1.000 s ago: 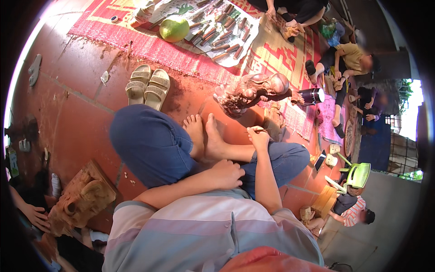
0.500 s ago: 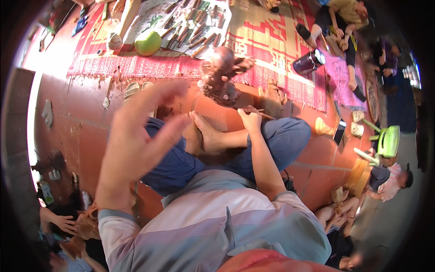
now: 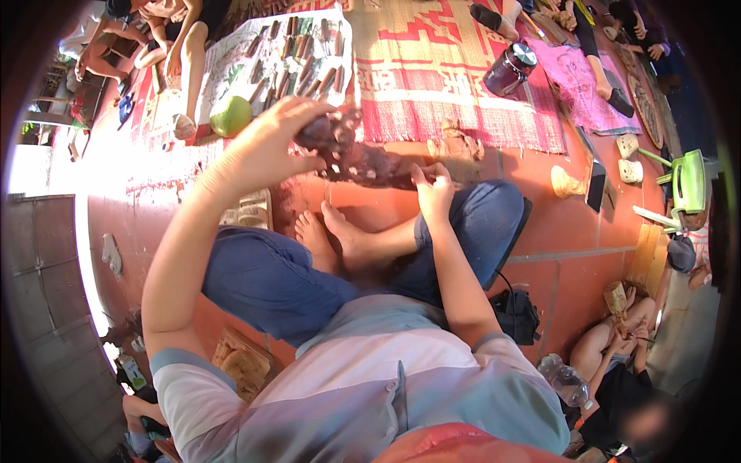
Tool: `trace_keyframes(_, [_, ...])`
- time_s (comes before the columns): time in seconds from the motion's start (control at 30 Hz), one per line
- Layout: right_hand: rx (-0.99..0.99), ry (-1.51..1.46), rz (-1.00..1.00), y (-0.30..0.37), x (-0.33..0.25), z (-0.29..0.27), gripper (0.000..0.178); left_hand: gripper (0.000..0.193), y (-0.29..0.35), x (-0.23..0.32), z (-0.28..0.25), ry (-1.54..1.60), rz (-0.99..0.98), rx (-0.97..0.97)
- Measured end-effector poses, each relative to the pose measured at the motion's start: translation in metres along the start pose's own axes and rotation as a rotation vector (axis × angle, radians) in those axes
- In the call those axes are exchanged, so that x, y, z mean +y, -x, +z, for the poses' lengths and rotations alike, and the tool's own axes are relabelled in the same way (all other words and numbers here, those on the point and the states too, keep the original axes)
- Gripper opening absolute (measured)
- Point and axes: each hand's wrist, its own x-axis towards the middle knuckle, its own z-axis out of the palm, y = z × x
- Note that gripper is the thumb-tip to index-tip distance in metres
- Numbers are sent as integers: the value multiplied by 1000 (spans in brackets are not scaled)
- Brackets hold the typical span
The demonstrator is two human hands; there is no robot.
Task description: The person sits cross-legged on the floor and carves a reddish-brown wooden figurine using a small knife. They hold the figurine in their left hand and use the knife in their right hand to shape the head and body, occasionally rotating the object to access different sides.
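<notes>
A dark brown carved figure [image 3: 351, 158], seemingly wood, lies tilted almost sideways in the air above my bare feet. My left hand [image 3: 270, 143] is closed around its rounded upper end, thumb below and fingers over the top. Close against the figure's lower end is my right hand [image 3: 434, 189], fingers pinched together. A thin dark stick-like tool sits in that pinch, mostly hidden now. Whether the right fingers also press on the figure, I cannot tell.
Ahead, a white sheet [image 3: 231, 52] bearing several wooden-handled tools and a green round fruit [image 3: 231, 116] lie on a red mat [image 3: 502, 127]. A dark flask [image 3: 509, 69] stands there. A pale carved piece [image 3: 455, 145] is near my right knee. Other people sit around.
My left hand has moved from open in the air onto the figure's rounded end. The figure has tipped from upright to nearly sideways. My right hand has stayed near its lower end.
</notes>
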Motion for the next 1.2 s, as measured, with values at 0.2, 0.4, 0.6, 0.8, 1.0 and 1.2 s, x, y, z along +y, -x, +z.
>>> trace_keyframes(0.2, [-61, -67, -8, 5, 29, 24, 22, 38, -20, -20, -3, 50, 164, -106])
trace_keyframes(0.4, [-80, -104, -125, 18, 19, 38, 12, 31, -3, -37, -11, 81, 295, -167])
trace_keyframes(0.6, [-117, 87, -268, 20, 23, 45, 13, 33, 2, -43, -12, 326, 332, -280])
trace_keyframes(0.8, [-122, -75, -233, 20, 22, 71, 12, 28, -3, -37, -12, 595, -118, -135])
trace_keyframes(1.0, [-187, 112, -305, 34, 13, 59, 13, 26, -32, -32, 19, 350, -306, -4])
trace_keyframes(1.2, [-169, 34, -278, 20, 4, 52, 12, 22, -32, -33, 28, 384, -326, 59])
